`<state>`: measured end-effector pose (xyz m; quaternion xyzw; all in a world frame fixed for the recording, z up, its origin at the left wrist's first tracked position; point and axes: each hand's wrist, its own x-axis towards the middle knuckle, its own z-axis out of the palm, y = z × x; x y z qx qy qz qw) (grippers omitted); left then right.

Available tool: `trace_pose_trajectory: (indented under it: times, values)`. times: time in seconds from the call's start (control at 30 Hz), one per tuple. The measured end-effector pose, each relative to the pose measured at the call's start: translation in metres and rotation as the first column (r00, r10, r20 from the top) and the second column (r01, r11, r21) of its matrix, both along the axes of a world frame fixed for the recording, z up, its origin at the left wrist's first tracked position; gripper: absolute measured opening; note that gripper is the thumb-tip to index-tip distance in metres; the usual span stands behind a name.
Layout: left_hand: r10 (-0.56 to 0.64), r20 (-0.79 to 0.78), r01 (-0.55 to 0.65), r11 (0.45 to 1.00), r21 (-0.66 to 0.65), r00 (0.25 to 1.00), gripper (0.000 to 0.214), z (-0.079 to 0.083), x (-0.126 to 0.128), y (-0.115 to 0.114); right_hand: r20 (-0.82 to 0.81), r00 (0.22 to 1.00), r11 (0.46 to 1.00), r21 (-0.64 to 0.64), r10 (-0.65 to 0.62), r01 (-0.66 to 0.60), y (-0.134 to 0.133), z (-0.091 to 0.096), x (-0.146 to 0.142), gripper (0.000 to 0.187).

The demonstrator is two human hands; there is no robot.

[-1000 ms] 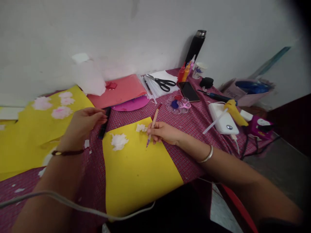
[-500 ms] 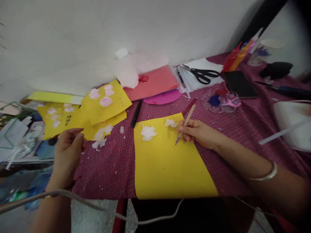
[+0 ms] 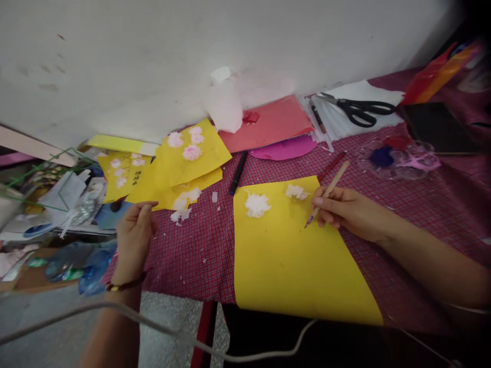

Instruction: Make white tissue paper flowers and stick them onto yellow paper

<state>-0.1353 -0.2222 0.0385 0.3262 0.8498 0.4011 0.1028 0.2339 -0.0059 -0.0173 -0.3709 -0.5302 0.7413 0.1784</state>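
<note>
My right hand (image 3: 339, 212) pinches a slim pale wooden stick (image 3: 335, 180). Its purple-stained tip points down over a yellow sheet of paper (image 3: 291, 266); whether it touches the paper I cannot tell. Two crumpled white paper tufts, a fuller one (image 3: 257, 204) and a smaller one (image 3: 296, 192), lie on the sheet's upper part. The smaller tuft is just left of my right fingers. My left hand (image 3: 136, 227) is off to the left with curled fingers, near torn white paper scraps (image 3: 180, 216). What it holds, if anything, is hidden.
Yellow sheets with pink tufts (image 3: 195, 153) overlap behind my left hand. A black marker (image 3: 238, 173), red folder (image 3: 268, 122), scissors (image 3: 358, 109) and clear paint palette (image 3: 397, 157) lie farther back. A pale cable (image 3: 172, 335) crosses in front.
The view has shifted left, so the table and both hands appear farther right. My right hand keeps the stick over the yellow sheet, and my left fingers stay curled.
</note>
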Motion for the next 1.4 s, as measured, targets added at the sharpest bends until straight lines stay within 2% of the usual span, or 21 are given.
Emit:
trace_pose_trajectory:
  times: [0.07,0.13,0.2,0.27,0.33,0.43,0.53,0.6,0.67,0.77,0.83,0.9,1.0,1.1,1.27,1.4]
  values:
    - [-0.048,-0.142,0.041,0.998,-0.053,0.989,0.025,-0.006,-0.005,0.012,0.023,1.0,1.0,0.01,0.001,-0.001,0.001,-0.003,0.0,0.024]
    - [-0.208,-0.296,0.165,0.972,-0.164,0.932,0.022,-0.015,-0.013,0.027,0.045,0.999,1.0,0.027,0.002,-0.004,0.003,-0.006,0.001,0.029]
    - [-0.392,-0.452,0.288,0.915,-0.284,0.801,0.02,-0.026,-0.023,0.043,0.057,0.998,0.999,0.034,0.009,-0.01,0.004,-0.008,0.001,0.032]
    - [-0.522,-0.561,0.331,0.849,-0.411,0.643,0.024,-0.036,-0.032,0.055,0.061,0.998,0.999,0.035,0.012,-0.014,0.003,-0.008,0.001,0.032]
    - [-0.578,-0.61,0.32,0.813,-0.486,0.542,0.025,-0.041,-0.04,0.063,0.06,0.998,0.999,0.037,0.018,-0.02,0.003,-0.007,0.001,0.031]
    - [-0.58,-0.636,0.307,0.813,-0.495,0.509,0.022,-0.043,-0.047,0.067,0.044,0.999,0.998,0.053,0.033,-0.035,0.003,-0.008,0.001,0.033]
    - [-0.516,-0.64,0.316,0.856,-0.409,0.569,0.023,-0.041,-0.047,0.066,0.027,0.999,0.997,0.069,0.041,-0.043,0.004,-0.009,0.001,0.036]
    - [-0.424,-0.593,0.325,0.905,-0.273,0.685,0.023,-0.036,-0.039,0.063,0.021,0.999,0.997,0.07,0.043,-0.045,0.005,-0.01,0.001,0.036]
    - [-0.344,-0.454,0.318,0.938,-0.135,0.822,0.022,-0.03,-0.025,0.061,0.016,0.999,0.997,0.068,0.044,-0.045,0.005,-0.01,0.0,0.037]
    - [-0.278,-0.257,0.271,0.96,-0.066,0.925,0.022,-0.018,-0.003,0.062,-0.001,0.999,0.996,0.077,0.043,-0.043,0.004,-0.008,-0.001,0.037]
    - [-0.242,-0.241,0.223,0.969,-0.104,0.94,0.024,-0.011,0.006,0.067,-0.015,0.999,0.995,0.091,0.042,-0.041,0.004,-0.007,-0.002,0.036]
    - [-0.236,-0.288,0.181,0.962,-0.207,0.928,0.028,-0.009,0.008,0.075,-0.027,0.999,0.994,0.097,0.048,-0.045,0.003,-0.005,-0.003,0.036]
    - [-0.285,-0.356,0.123,0.902,-0.414,0.89,0.033,-0.012,0.001,0.09,-0.033,0.997,0.994,0.093,0.063,-0.06,0.003,-0.004,-0.004,0.035]
    - [-0.295,-0.349,0.077,0.85,-0.522,0.89,0.034,-0.02,-0.007,0.099,-0.039,0.997,0.994,0.089,0.068,-0.065,0.002,-0.003,-0.005,0.036]
    - [-0.203,-0.295,0.044,0.883,-0.468,0.934,0.017,-0.028,-0.017,0.099,-0.041,0.995,0.992,0.091,0.089,-0.085,0.001,0.002,-0.005,0.037]
    - [-0.157,-0.261,0.034,0.906,-0.421,0.953,0.013,-0.02,-0.016,0.09,-0.031,0.996,0.992,0.096,0.087,-0.084,0.0,0.004,-0.006,0.034]
